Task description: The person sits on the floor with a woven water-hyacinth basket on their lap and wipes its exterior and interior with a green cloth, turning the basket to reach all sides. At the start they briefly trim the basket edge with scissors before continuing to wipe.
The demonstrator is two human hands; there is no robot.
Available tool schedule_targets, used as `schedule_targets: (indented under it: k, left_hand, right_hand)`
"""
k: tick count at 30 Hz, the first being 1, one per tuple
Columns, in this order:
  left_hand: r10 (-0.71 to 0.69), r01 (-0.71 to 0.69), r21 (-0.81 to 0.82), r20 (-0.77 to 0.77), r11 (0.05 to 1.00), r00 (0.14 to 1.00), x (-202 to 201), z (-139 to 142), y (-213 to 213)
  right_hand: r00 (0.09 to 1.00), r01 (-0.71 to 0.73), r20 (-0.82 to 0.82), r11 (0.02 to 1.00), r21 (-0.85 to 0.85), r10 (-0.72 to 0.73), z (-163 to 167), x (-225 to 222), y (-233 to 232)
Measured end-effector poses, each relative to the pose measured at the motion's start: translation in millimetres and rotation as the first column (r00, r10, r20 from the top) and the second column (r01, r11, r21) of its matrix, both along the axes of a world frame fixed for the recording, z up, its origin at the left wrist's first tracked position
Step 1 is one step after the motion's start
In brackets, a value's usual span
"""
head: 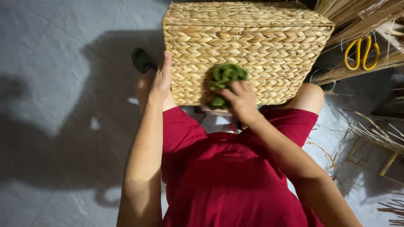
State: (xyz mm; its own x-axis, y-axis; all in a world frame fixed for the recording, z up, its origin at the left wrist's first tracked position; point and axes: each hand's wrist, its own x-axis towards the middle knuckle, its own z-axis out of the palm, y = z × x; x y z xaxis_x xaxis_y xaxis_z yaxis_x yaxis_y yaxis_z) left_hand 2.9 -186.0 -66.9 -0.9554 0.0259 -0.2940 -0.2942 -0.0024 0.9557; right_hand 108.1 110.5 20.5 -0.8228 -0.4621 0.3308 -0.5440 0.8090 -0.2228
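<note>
Your right hand (240, 100) clenches a green cloth (226, 75) against the woven basket (261, 38), mid-wipe; left hand (162, 80) lies open at its left edge; sweep sideways next.

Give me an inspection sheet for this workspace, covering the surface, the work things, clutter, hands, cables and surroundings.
Surface: grey tiled floor, with shadows across it.
Job's things: woven straw basket resting on the person's lap; green cloth pressed against its front face.
Clutter: loose straw stalks scattered on the floor at right; yellow-handled scissors lying on a straw bundle.
Hands: left hand steadies the basket's left edge; right hand grips the green cloth.
Cables: nothing seen.
Surroundings: wooden frame at right; dark shoe beside the basket.
</note>
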Motion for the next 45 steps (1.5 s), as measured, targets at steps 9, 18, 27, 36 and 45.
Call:
schedule_targets:
  k: [9, 18, 27, 36, 45]
  left_hand:
    - [-0.044, 0.053, 0.133, -0.070, 0.990, 0.997, 0, 6, -4]
    - [-0.012, 0.022, 0.212, -0.048, 0.977, 0.999, 3, 6, 8]
    - [0.007, 0.000, 0.272, -0.027, 0.962, 1.000, -1, -1, 8]
    - [-0.044, 0.055, 0.249, -0.051, 0.967, 0.998, 2, 15, 10]
    - [-0.052, 0.044, 0.197, 0.038, 0.979, 0.998, 4, 30, 26]
  right_hand:
    - [0.920, 0.387, -0.027, 0.917, -0.101, -0.391, -13, 39, 59]
    - [0.977, -0.163, 0.114, 0.978, -0.127, 0.178, -35, 8, -72]
    - [0.995, -0.096, 0.036, 0.995, -0.036, 0.097, -34, 20, -5]
    - [0.778, 0.596, 0.055, 0.709, -0.376, -0.625, -26, 42, 100]
    - [0.905, 0.404, 0.093, 0.768, -0.498, -0.415, -25, 4, 23]
